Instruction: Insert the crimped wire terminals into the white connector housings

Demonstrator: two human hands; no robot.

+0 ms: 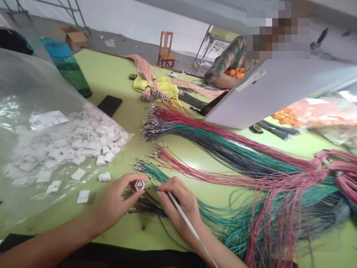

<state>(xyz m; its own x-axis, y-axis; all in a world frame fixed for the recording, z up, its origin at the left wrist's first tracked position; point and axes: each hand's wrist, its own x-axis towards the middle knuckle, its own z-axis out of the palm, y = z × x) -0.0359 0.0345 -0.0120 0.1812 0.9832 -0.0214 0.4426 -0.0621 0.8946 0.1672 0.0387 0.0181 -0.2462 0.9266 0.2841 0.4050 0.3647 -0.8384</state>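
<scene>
My left hand [118,201] pinches a small white plastic connector housing [140,185] between thumb and fingertip, its open face turned toward me. Just to the right, my right hand [181,204] is closed on a thin wire in a white sleeve [184,214], which trails down past the wrist. A metal tip by its fingers points toward the housing but stays apart from it; whether it belongs to this wire I cannot tell. Behind both hands lie green wires [206,210] and red wires [189,171] with crimped metal ends. Dark wires [150,206] pass beneath the hands.
A clear plastic bag [25,93] of white housings [92,141] covers the left side; several loose ones lie nearby. A phone [110,105], a bottle [68,67] and a thick red, green and black wire bundle [223,145] lie beyond. A grey panel [267,93] partly hides another person [228,61].
</scene>
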